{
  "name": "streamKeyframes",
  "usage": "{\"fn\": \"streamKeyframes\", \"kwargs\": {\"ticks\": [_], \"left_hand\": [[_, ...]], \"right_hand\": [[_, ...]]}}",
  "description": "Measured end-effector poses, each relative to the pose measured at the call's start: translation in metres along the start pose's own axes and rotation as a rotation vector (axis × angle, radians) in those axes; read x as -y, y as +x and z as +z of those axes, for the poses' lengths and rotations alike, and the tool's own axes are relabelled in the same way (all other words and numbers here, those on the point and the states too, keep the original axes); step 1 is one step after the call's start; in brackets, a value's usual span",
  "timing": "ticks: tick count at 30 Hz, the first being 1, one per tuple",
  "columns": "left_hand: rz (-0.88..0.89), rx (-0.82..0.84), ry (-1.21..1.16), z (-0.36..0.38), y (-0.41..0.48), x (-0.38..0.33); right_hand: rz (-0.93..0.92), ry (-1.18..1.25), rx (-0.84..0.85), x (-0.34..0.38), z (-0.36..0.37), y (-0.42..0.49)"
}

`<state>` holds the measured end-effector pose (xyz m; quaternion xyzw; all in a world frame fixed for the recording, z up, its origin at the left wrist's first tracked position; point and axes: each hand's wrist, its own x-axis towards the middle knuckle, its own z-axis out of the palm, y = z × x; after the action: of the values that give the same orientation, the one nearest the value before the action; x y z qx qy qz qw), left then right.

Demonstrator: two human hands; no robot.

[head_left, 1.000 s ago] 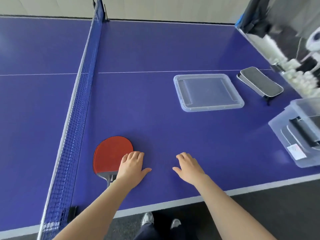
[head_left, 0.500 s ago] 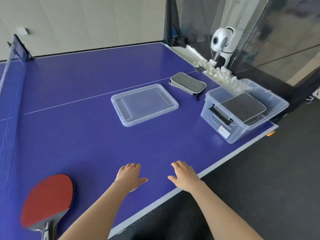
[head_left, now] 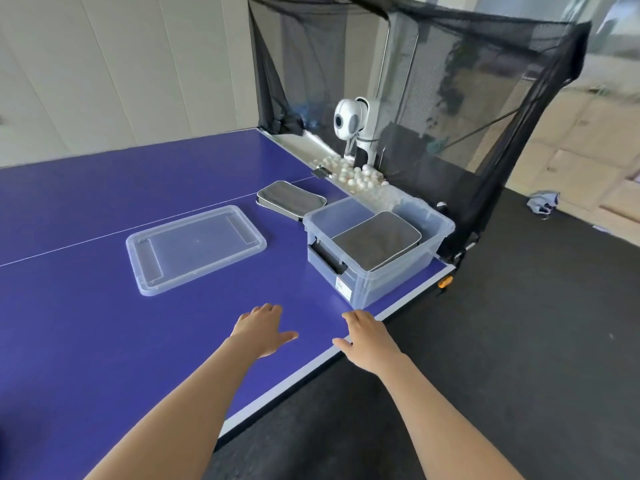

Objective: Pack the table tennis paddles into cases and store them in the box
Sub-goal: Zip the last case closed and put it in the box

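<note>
**A:** So where are we at? Our left hand [head_left: 263, 332] and right hand [head_left: 367, 341] are both flat with fingers spread, holding nothing. They're low over the near edge of the ping-pong table [head_left: 104, 341] (we can't tell if they actually touch it).

**B:** The boxed case [head_left: 377, 239], a grey one, lies inside the clear storage box [head_left: 391, 275]. The loose case [head_left: 291, 200] lies flat on the table just beyond the box's far corner. The box lid [head_left: 195, 249] lies off to the left, apart from the box. We don't see any bare paddle from here.

**A:** How do we grab the loose case?

**B:** We'd guess it's light and semi-stiff with a fabric shell, so not slippery. We'd pinch it across the long edges rather than by the zipper. The lid looks thin, smooth and bendy, so we'd use both hands, one on each short end.
</note>
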<state>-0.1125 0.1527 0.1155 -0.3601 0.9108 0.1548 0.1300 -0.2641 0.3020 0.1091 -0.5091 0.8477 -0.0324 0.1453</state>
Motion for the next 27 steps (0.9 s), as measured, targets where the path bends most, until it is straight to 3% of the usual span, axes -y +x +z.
{"fn": "streamKeyframes", "kwargs": {"ticks": [11, 22, 27], "left_hand": [[0.032, -0.121, -0.053, -0.056, 0.095, -0.077], [-0.089, -0.240, -0.153, -0.108, 0.237, -0.088], [-0.171, -0.219, -0.149, -0.128, 0.273, -0.072]], "right_hand": [[0.018, -0.038, -0.118, -0.095, -0.061, 0.067], [-0.044, -0.101, -0.080, -0.167, -0.121, 0.208], [-0.113, -0.129, -0.088, -0.179, -0.143, 0.263]]}}
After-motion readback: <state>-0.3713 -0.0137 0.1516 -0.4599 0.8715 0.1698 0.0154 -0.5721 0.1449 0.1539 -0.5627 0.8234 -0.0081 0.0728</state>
